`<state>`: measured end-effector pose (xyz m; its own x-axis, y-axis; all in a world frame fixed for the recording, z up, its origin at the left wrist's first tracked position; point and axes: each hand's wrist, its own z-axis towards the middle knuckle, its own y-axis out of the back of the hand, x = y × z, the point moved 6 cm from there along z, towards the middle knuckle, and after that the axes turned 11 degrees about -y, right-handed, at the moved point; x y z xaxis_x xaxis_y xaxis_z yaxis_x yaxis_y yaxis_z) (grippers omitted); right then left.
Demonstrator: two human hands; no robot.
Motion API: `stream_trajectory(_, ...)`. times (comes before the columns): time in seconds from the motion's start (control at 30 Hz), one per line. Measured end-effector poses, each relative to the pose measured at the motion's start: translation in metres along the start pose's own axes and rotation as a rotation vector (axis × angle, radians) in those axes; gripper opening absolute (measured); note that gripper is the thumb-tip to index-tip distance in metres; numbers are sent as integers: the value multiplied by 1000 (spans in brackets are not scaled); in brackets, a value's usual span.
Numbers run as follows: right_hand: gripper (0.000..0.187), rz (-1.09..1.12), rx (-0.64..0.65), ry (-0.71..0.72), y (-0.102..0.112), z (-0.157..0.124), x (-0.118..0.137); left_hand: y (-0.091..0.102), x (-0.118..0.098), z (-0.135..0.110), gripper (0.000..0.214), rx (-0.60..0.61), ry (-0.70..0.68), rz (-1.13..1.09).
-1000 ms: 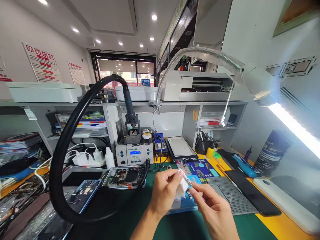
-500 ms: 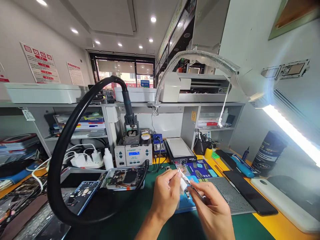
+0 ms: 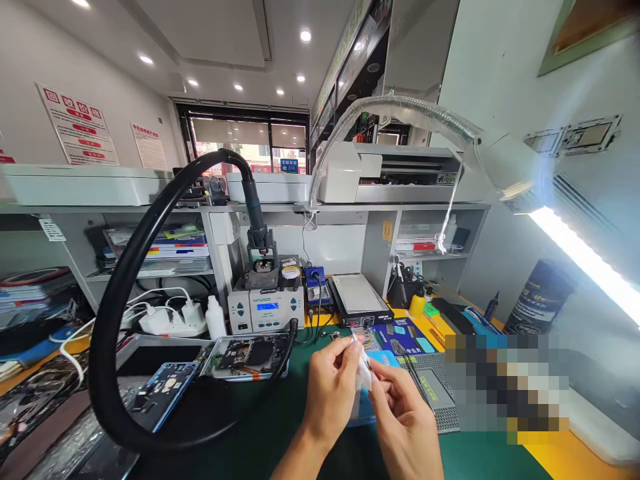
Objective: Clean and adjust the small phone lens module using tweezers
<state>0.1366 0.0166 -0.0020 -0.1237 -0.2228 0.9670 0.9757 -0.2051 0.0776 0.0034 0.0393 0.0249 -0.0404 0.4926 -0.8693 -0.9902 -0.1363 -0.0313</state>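
My left hand (image 3: 331, 385) is closed in a pinch on a small white wipe (image 3: 364, 375), held above the green mat (image 3: 280, 427). My right hand (image 3: 403, 420) is closed too, its fingertips meeting the wipe from the right and gripping thin metal tweezers (image 3: 414, 373) that point away to the right. Whatever sits between the wipe and the fingers is too small to make out. Just beyond the hands lies a blue tool mat (image 3: 400, 337) with small parts on it.
A thick black hose (image 3: 145, 267) loops over the left of the bench up to a rework station (image 3: 265, 303). An opened phone (image 3: 247, 355) and a blue phone frame (image 3: 163, 393) lie left of my hands. A lamp bar (image 3: 585, 260) glows at right. A hot plate (image 3: 357, 297) stands behind.
Both hands drifted slightly left and closer together. The right fingers moved up against the wipe. The view shifted a little to the right.
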Motion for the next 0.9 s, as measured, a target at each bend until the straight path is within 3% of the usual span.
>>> stream_trajectory(0.13,45,232,370,-452,-11,-1,-12,2,-3,2,40,67,33,-94)
stream_trajectory(0.2,49,329,482,-584,-10,-2,-16,2,-5,3,40,93,36,-124)
stream_trajectory(0.27,50,379,507,-623,-6,-2,-19,0,-6,3,40,105,43,-128)
stream_trajectory(0.43,51,359,379,-520,0,-2,-18,-5,-5,-1,42,82,25,-57)
stream_trajectory(0.73,51,118,164,-294,6,-3,-15,-7,-8,-7,42,82,-100,133)
stream_trajectory(0.9,25,36,-15,41,12,1,-14,-8,-8,-6,41,72,-139,196)
